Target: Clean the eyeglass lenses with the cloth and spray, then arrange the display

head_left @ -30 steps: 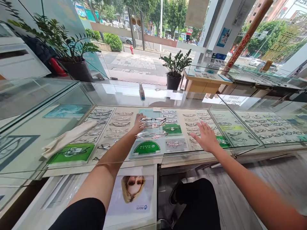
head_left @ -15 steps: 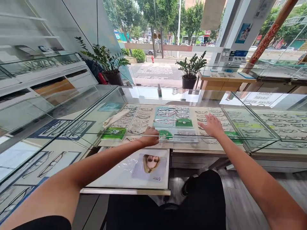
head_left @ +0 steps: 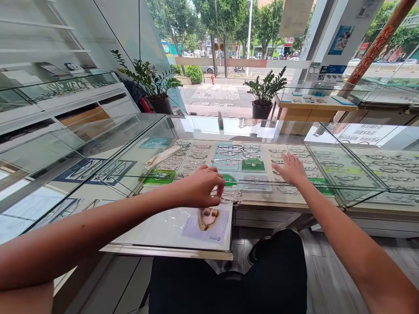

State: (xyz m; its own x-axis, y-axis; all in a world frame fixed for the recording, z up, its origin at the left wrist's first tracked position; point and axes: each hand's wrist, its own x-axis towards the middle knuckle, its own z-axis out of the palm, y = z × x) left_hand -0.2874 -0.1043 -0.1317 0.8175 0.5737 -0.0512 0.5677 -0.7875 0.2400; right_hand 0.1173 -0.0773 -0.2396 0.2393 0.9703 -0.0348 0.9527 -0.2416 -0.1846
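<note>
My left hand (head_left: 206,186) pinches a thin-framed pair of eyeglasses (head_left: 231,197) between thumb and fingers, above the back edge of the pulled-out drawer (head_left: 157,231). The glasses stick out to the right of the fingertips; part of them is hidden by the hand. My right hand (head_left: 290,169) lies with its fingers spread on the glass top of the display case (head_left: 203,126), over rows of eyeglasses. Inside the case, a green card (head_left: 253,165) and more frames sit between the two hands. A lilac leaflet with a portrait (head_left: 205,226) lies in the drawer.
A small spray bottle (head_left: 220,121) stands on the glass top. A pale cloth or glove (head_left: 163,157) is at the left. Potted plants (head_left: 262,109) stand beyond the counter. A side case (head_left: 94,170) with more glasses runs along the left.
My left hand has drawn back toward me and over the drawer's back edge, with eyeglasses now showing in its fingers. My right hand stays spread on the glass. The view has shifted slightly.
</note>
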